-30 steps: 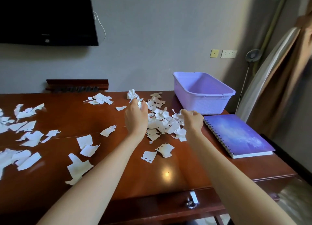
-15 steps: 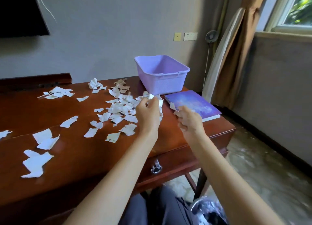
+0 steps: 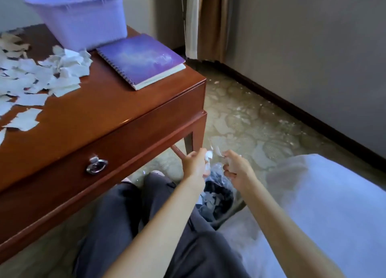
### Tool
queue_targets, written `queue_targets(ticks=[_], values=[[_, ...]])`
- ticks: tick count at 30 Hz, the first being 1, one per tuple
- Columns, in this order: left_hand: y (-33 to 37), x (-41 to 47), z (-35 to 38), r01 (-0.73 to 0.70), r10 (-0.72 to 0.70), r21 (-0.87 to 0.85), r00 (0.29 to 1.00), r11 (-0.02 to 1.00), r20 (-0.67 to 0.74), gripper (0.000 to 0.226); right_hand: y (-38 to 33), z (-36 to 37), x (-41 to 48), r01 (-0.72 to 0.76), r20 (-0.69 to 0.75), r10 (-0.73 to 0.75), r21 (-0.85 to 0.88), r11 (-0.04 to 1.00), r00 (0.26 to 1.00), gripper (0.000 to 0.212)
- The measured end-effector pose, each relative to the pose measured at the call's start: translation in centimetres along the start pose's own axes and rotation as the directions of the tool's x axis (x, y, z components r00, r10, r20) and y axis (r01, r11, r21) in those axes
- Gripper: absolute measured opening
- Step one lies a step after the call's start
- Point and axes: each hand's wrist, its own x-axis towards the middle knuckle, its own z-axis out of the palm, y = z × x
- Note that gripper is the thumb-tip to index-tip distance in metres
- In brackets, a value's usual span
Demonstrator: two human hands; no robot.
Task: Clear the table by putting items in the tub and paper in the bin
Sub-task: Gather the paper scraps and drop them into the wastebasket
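Observation:
My left hand (image 3: 195,165) and my right hand (image 3: 235,167) hang side by side over the dark-lined bin (image 3: 219,196) on the floor, off the table's right end. White paper scraps (image 3: 208,155) stick out of my left fist, and a scrap shows at my right fingertips. The bin holds torn paper. Many torn white paper pieces (image 3: 41,77) lie on the brown wooden table (image 3: 100,119). The lilac tub (image 3: 81,14) stands at the table's far corner, and a purple spiral notebook (image 3: 142,58) lies beside it.
A drawer with a metal ring pull (image 3: 96,166) faces me. My legs in dark trousers (image 3: 129,215) are below the table edge. A white padded seat (image 3: 325,204) is at right. Curtain (image 3: 200,20) and wall bound the patterned floor (image 3: 261,131).
Both hands gathered scraps from the pile on the table, then carried them right and down to above the bin. My view swung from the tabletop down to the floor.

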Motion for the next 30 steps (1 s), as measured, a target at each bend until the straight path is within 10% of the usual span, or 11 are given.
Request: queue_targets(ticks=[9,30], values=[[-7.0,9.2,2.3,0.414,-0.409,0.007,0.901,0.91,-0.144,0.009,9.0,-2.9,10.8,-0.395,-0.161,0.38,-0.076,0.915,0.911,0.02],[-11.9,17.2,2.4,0.669,-0.663,0.005,0.737,0.743,-0.128,0.047,12.4,-3.5,17.7,-0.606,-0.133,0.603,0.027,0.795,0.786,0.051]])
